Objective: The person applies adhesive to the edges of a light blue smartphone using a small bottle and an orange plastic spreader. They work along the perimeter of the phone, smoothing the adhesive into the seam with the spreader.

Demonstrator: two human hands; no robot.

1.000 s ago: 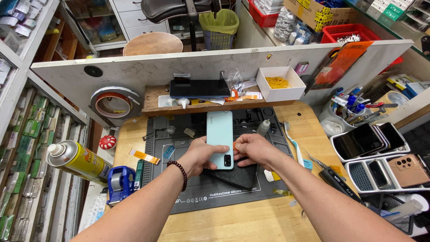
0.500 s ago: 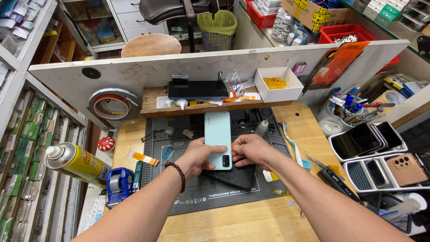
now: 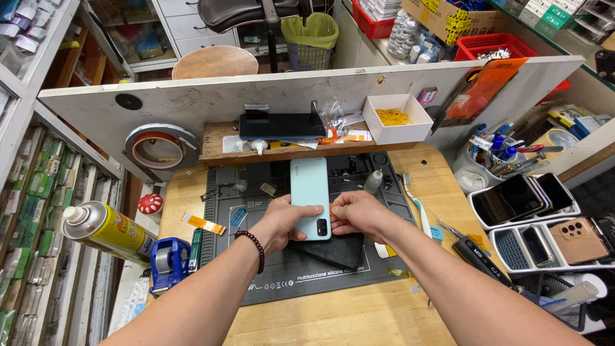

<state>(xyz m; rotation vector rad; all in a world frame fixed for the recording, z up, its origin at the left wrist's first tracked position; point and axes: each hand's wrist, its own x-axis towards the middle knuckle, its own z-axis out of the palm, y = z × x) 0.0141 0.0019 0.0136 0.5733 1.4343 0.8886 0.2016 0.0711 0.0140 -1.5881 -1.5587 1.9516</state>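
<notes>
- The pale mint phone lies back-up on a dark pad in the middle of the grey silicone mat, its camera end toward the person
- The left hand grips the phone's near left edge, thumb laid across the back, fingers curled under
- The right hand pinches the near right edge beside the camera block, fingers closed on the phone
- One yellow spray can with a white cap lies at the left of the worktop; just beside it stands one blue tape dispenser
- One small red-and-white mushroom-shaped object sits at the mat's left edge
- One white open box holding yellow rubber bands rests on the wooden shelf, next to one dark phone lying flat
- One orange flex strip lies on the mat's left part
- Two white trays at the right hold several phones
- One red basket stands beyond the divider board, near one yellow-striped cardboard box
</notes>
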